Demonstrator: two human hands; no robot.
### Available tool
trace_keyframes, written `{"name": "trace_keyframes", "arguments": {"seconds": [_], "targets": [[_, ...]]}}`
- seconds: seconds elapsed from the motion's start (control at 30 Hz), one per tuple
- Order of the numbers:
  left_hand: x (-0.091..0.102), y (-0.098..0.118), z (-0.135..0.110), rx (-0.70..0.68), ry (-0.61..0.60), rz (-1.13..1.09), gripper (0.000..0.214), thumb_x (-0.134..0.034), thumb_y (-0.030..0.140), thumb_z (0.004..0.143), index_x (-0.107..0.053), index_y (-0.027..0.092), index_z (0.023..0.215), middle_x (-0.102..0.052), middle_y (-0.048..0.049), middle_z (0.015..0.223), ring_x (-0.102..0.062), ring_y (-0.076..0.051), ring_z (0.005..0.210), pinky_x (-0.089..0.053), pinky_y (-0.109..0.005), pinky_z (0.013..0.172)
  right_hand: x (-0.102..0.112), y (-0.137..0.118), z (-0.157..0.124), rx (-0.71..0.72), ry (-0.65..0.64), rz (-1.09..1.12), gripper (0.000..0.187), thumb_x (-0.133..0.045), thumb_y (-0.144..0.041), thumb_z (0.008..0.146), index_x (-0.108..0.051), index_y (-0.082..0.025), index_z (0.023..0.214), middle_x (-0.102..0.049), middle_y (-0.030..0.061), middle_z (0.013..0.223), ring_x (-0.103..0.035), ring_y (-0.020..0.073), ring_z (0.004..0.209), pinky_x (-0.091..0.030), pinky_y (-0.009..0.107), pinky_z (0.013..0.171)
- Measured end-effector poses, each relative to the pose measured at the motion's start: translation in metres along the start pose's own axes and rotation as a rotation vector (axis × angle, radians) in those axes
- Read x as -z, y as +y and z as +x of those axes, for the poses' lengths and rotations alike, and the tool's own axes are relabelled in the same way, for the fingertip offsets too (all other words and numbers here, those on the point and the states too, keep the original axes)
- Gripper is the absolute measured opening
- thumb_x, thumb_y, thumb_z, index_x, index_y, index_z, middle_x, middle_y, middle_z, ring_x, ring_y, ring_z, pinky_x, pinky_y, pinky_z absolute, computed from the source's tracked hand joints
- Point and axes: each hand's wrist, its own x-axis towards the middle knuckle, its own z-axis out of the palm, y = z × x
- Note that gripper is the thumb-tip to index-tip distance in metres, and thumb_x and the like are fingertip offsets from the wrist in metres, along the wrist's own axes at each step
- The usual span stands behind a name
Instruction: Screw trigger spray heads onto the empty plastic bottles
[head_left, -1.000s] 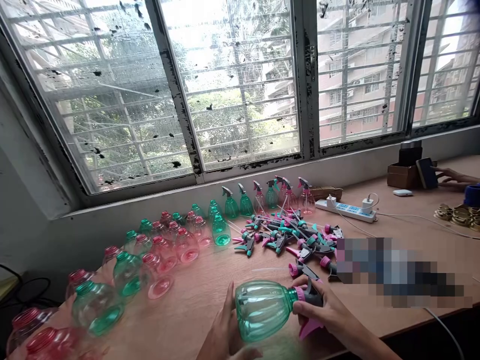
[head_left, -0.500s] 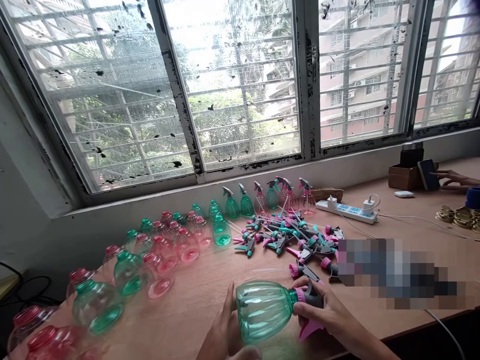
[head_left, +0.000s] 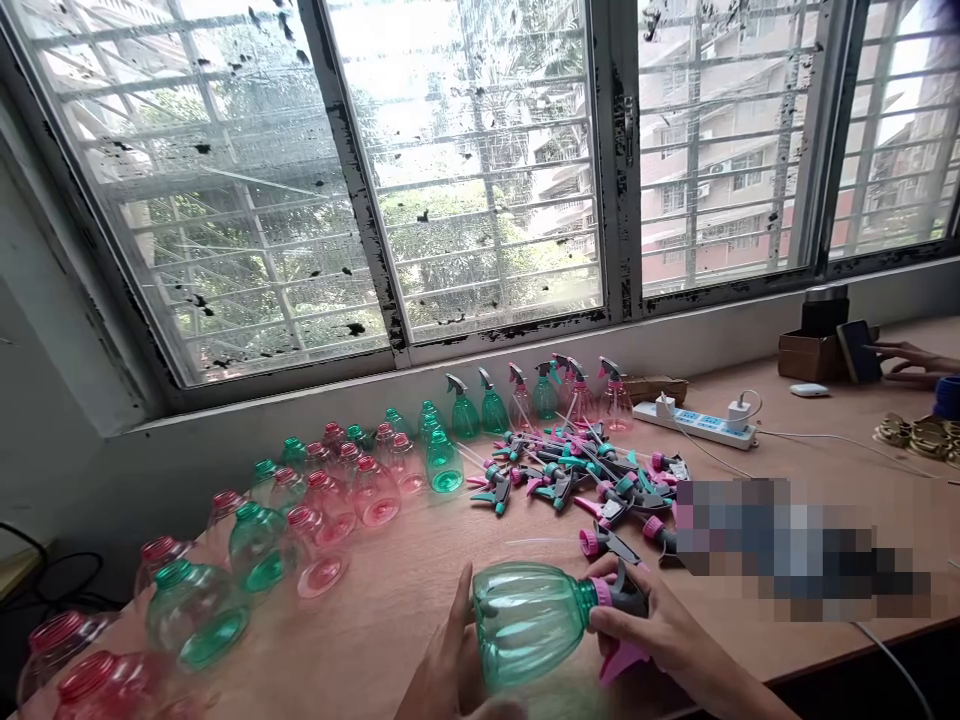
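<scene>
A clear green bottle (head_left: 525,620) lies sideways between my hands near the table's front edge. My left hand (head_left: 450,660) cups its base, fingers curled round it. My right hand (head_left: 660,635) grips the grey and pink spray head (head_left: 619,610) that sits on the bottle's neck. A pile of loose spray heads (head_left: 585,475) in pink, teal and grey lies just beyond, in the middle of the table.
Several open pink and green bottles (head_left: 315,510) stand at the left. Capped bottles (head_left: 540,395) line the window wall. A white power strip (head_left: 694,420), a cardboard box (head_left: 806,352), gold rings (head_left: 919,432) and another person's hand (head_left: 911,358) are at the right.
My left hand has slid a little up the bottle's base. The bottle and my right hand have hardly moved.
</scene>
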Motion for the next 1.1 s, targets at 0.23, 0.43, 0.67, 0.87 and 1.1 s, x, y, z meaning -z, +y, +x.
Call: {"name": "trace_keyframes", "arguments": {"seconds": [0.23,0.43,0.67,0.87,1.1], "targets": [[0.003,-0.002,0.001,-0.047,-0.030,-0.029,0.107,-0.070,0.066,0.083,-0.010,0.029,0.164,-0.058,-0.0146,0.150,-0.047,-0.040,0.145,-0.040,-0.054,0.117,0.003,0.002,0.002,0.008,-0.010,0.024,0.043,-0.087,-0.041,0.077,-0.059,-0.019,0.102,-0.075,-0.0031,0.065,-0.069,0.0147,0.061,-0.050,0.023,0.058],[0.000,0.013,-0.001,-0.004,-0.035,-0.048,0.102,-0.062,0.062,0.091,0.004,0.033,0.162,-0.067,-0.0090,0.136,-0.068,-0.029,0.124,-0.048,-0.045,0.111,0.007,0.009,0.006,0.026,-0.007,0.043,0.045,-0.088,-0.041,0.075,-0.059,-0.019,0.100,-0.074,-0.0036,0.064,-0.068,0.0143,0.059,-0.049,0.023,0.057],[0.003,0.007,0.003,0.035,-0.029,0.005,0.124,-0.076,0.066,0.075,0.000,0.026,0.164,-0.067,-0.0147,0.136,-0.059,-0.038,0.133,-0.046,-0.050,0.113,0.007,0.010,0.004,0.038,-0.023,-0.003,0.043,-0.087,-0.039,0.078,-0.059,-0.018,0.103,-0.075,-0.0033,0.066,-0.068,0.0144,0.060,-0.049,0.023,0.057],[0.001,0.014,0.002,0.034,-0.043,-0.057,0.107,-0.065,0.065,0.086,0.001,0.033,0.163,-0.065,-0.0094,0.140,-0.068,-0.031,0.122,-0.050,-0.043,0.110,0.008,0.011,0.007,0.038,-0.028,-0.006,0.041,-0.086,-0.041,0.079,-0.059,-0.018,0.101,-0.075,-0.0026,0.065,-0.069,0.0148,0.060,-0.050,0.023,0.057],[-0.001,0.001,0.000,0.029,-0.048,-0.060,0.127,-0.078,0.064,0.076,0.010,0.032,0.162,-0.051,-0.0138,0.157,-0.051,-0.038,0.142,-0.040,-0.050,0.117,0.007,0.011,0.008,0.031,-0.028,-0.009,0.042,-0.087,-0.040,0.078,-0.059,-0.018,0.101,-0.074,-0.0031,0.066,-0.069,0.0138,0.060,-0.050,0.021,0.056]]}}
